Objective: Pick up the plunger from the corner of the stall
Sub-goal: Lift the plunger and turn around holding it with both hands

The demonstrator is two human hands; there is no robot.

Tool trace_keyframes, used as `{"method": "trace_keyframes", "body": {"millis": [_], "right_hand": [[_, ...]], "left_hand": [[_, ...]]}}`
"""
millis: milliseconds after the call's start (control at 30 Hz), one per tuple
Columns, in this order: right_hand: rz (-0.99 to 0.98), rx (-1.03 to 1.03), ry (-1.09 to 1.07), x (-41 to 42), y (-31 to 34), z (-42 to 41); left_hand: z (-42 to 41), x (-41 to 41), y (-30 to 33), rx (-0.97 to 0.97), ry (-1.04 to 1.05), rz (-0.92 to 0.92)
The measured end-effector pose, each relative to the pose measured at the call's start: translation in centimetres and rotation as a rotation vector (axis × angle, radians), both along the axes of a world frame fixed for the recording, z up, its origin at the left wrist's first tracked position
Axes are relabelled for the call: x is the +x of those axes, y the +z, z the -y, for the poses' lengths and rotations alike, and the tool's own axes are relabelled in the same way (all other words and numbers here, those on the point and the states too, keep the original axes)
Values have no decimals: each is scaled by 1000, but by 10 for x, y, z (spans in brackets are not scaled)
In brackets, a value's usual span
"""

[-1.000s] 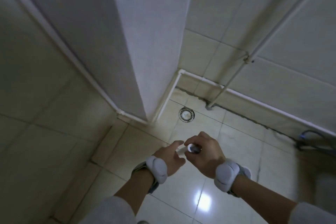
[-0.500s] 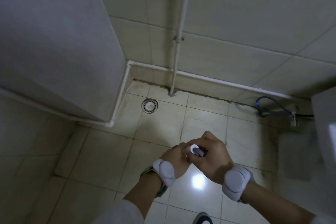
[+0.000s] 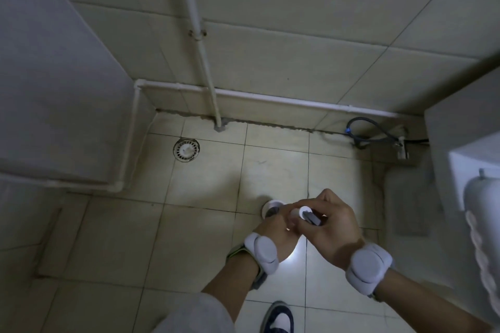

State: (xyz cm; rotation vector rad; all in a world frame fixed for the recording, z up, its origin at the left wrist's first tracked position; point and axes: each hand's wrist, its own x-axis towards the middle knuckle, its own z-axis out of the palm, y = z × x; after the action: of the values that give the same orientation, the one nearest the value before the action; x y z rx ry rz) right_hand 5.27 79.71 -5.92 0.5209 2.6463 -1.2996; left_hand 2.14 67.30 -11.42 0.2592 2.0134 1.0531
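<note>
No plunger shows anywhere in the head view. My left hand [image 3: 274,232] and my right hand [image 3: 334,230] meet low in the middle, above the tiled floor. Both are closed on a small white cylinder [image 3: 304,212] with a grey clip. A white round end [image 3: 272,208] sticks out past my left fingers; I cannot tell if it is the same piece. Each wrist wears a white-and-grey band.
A grey stall partition [image 3: 54,76] fills the left. A floor drain [image 3: 186,149] sits near the corner, beside a vertical pipe [image 3: 201,43] and a low horizontal pipe [image 3: 270,98]. A dark hose [image 3: 370,130] and a white fixture [image 3: 473,170] stand at right. My shoe [image 3: 278,317] is below.
The view has swung right and down: the partition slid left, and the hose and the white fixture came into view. My hands stay together on the white cylinder.
</note>
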Motion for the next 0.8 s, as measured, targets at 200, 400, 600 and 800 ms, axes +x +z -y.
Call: {"method": "trace_keyframes", "body": {"millis": [200,400,600,800], "right_hand": [[22,-24,-88,-1,-20,-10],[0,-23,-137,-20,-32,-14],[-33,-16,-125,-27,-37,-14],[18,-35,-123,-22,-56,-9]], "left_hand": [[-15,-4,-16,-41,-20,27],[-17,-21,-26,67,38,41],[-18,-33,-35,58,39,49],[-14,-32,-50,-19,-19,65]]}}
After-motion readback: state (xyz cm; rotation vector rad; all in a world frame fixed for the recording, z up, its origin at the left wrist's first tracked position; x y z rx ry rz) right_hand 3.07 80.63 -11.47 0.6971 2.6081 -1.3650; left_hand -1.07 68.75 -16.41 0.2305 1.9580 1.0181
